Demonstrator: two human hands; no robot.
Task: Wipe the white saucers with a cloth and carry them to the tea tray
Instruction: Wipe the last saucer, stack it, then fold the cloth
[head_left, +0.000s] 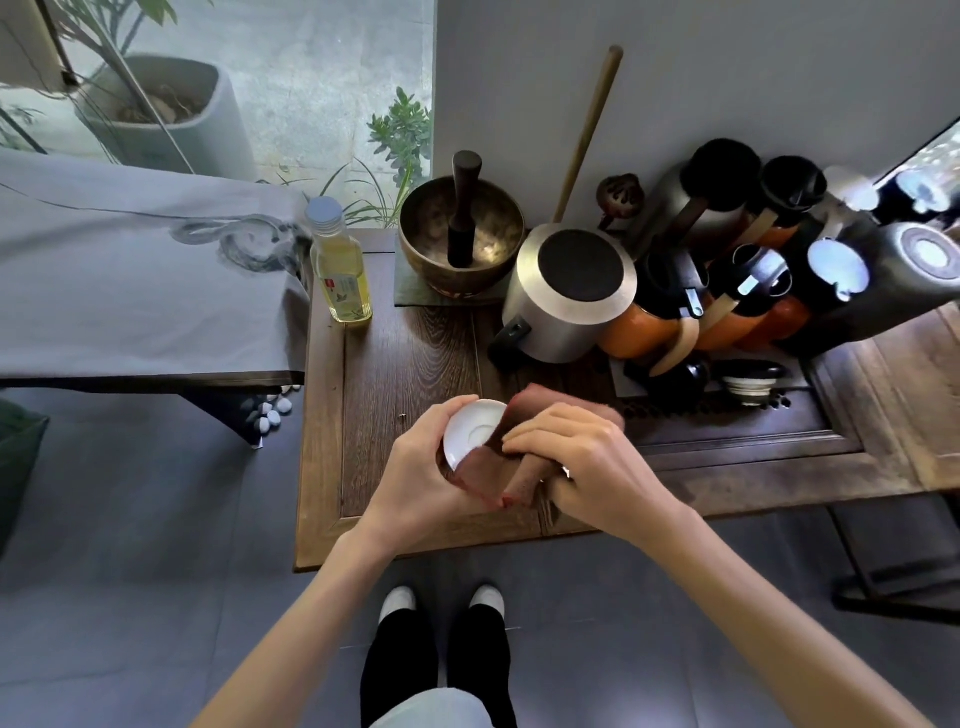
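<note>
Above the near edge of the wooden table (395, 364), both hands work at one saucer (474, 432). The left hand (431, 467) cups it from below and behind, thumb hooked over the far rim and fingers curled under — a hold that likely steadies it while leaving the upper face free to be rubbed. The right hand (582, 462) is closed on a reddish-brown cloth (524, 447), its fingers pressing the fabric onto the saucer's right half, so that only the left part of the white face shows. A fold of cloth hangs down between the hands, and some seems to pass under the saucer too, though I cannot tell how far.

The saucer is clear of the table, held in the air. It is round, so it has no long axis to speak of; its face is tipped up and toward the left, its well visible, the low edge nearest the person.

Kettles and flasks (571, 296) crowd the back right. A slotted tray (737, 415) just beyond the hands may be the tea tray; carrying is not yet begun.
</note>
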